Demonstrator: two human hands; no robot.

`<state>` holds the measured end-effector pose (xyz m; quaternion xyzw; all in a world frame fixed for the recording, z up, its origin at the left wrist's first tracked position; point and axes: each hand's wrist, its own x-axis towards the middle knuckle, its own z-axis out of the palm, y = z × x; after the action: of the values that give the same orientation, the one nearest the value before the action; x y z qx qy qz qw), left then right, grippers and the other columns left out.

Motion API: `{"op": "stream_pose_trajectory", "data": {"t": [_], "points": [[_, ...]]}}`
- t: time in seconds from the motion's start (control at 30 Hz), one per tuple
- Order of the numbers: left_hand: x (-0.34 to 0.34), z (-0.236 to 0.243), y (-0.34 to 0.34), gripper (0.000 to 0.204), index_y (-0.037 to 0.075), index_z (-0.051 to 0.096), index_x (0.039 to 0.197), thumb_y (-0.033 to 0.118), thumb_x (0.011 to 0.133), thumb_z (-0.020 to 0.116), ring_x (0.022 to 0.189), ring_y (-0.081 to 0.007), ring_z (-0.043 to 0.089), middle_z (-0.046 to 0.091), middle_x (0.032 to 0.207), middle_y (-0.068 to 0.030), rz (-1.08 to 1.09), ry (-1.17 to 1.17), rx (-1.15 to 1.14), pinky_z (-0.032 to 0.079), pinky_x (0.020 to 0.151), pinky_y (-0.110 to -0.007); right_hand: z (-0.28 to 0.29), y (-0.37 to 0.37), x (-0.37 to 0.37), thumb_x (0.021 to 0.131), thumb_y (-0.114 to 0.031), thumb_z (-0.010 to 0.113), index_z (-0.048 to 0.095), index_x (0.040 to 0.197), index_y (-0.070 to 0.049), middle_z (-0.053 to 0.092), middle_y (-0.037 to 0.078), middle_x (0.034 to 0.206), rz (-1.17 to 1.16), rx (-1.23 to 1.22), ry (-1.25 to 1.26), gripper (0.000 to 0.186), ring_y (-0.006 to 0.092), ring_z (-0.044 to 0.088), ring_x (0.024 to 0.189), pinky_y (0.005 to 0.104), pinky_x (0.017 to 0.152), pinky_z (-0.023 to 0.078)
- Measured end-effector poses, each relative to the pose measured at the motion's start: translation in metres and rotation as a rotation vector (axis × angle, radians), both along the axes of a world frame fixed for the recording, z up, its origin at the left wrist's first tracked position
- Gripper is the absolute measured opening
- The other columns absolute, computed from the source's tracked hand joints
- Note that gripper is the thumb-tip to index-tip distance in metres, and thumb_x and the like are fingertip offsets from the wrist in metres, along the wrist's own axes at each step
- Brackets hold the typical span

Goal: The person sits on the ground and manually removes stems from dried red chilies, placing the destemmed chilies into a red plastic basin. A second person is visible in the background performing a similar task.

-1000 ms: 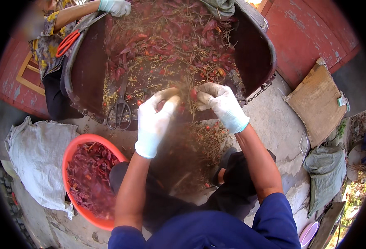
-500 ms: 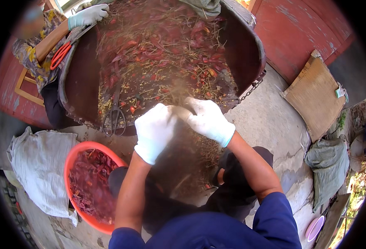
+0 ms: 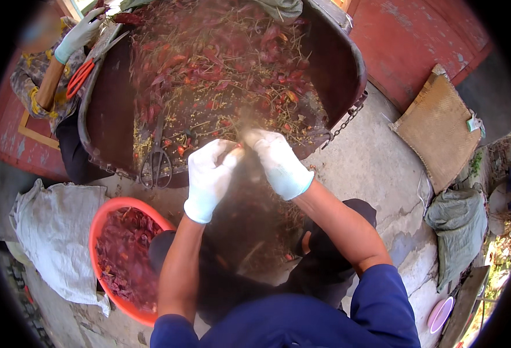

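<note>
Both my hands wear white gloves and are raised over the near edge of a dark red metal tub (image 3: 361,66), fingertips nearly meeting. My left hand (image 3: 209,177) pinches with thumb and fingers; a small reddish bit shows at the tips, too small to name. My right hand (image 3: 275,159) has its fingers curled down beside it, and what they hold, if anything, is hidden. Dried red chilies (image 3: 212,55), stems and pale seeds cover the tub floor beyond. Dark-handled scissors (image 3: 157,164) lie over the tub's near edge, left of my hands.
An orange basin (image 3: 95,243) of dried chilies stands by my left leg, next to a pale sack (image 3: 58,238). At far left, a co-worker's gloved hand (image 3: 77,39) holds dark red chilies near red-handled scissors (image 3: 80,79). A woven mat (image 3: 438,124) and grey-green sack (image 3: 457,223) lie right.
My hands have drawn slightly apart, and a reddish bit now shows at my left fingertips. The co-worker's hand has moved left from the tub's edge and now holds chilies.
</note>
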<state>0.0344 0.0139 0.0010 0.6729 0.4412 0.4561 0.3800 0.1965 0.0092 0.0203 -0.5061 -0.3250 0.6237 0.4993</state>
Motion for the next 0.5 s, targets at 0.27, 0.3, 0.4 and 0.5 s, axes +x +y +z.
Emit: {"op": "stream_pose_trajectory", "data": {"t": [0.27, 0.3, 0.4, 0.5], "points": [[0.007, 0.021, -0.022, 0.021, 0.000, 0.070, 0.105, 0.016, 0.092, 0.069, 0.068, -0.0047, 0.059, 0.067, 0.082, -0.0028, -0.178, -0.096, -0.484, 0.043, 0.053, -0.020, -0.029, 0.077, 0.090, 0.095, -0.023, 0.056, 0.072, 0.109, -0.014, 0.071, 0.015, 0.098, -0.261, 0.495, -1.409, 0.022, 0.0337, 0.067, 0.095, 0.0459, 0.085, 0.052], [0.004, 0.038, -0.019, 0.024, -0.001, 0.068, 0.106, 0.018, 0.092, 0.069, 0.070, -0.0042, 0.060, 0.068, 0.086, -0.0042, -0.203, -0.161, -0.610, 0.043, 0.052, -0.019, -0.041, 0.084, 0.104, 0.095, -0.020, 0.056, 0.072, 0.109, -0.016, 0.071, 0.014, 0.098, -0.304, 0.467, -1.508, 0.022, 0.0334, 0.067, 0.095, 0.0454, 0.085, 0.052], [-0.003, 0.022, -0.016, 0.032, -0.005, 0.064, 0.114, 0.017, 0.091, 0.067, 0.071, -0.0114, 0.064, 0.070, 0.096, -0.0116, -0.202, -0.405, -0.567, 0.052, 0.064, -0.025, -0.051, 0.088, 0.104, 0.093, -0.021, 0.059, 0.072, 0.115, -0.022, 0.070, 0.012, 0.103, -0.131, 0.399, -1.764, 0.025, 0.0328, 0.067, 0.097, 0.0435, 0.085, 0.053], [-0.003, 0.020, -0.014, 0.034, -0.006, 0.059, 0.122, 0.010, 0.092, 0.063, 0.076, -0.0178, 0.068, 0.070, 0.101, -0.0152, -0.201, -0.490, -0.567, 0.055, 0.077, -0.029, -0.070, 0.093, 0.118, 0.092, -0.019, 0.059, 0.072, 0.116, -0.025, 0.070, 0.010, 0.105, -0.006, 0.396, -1.826, 0.028, 0.0348, 0.067, 0.097, 0.0452, 0.086, 0.053]]}}
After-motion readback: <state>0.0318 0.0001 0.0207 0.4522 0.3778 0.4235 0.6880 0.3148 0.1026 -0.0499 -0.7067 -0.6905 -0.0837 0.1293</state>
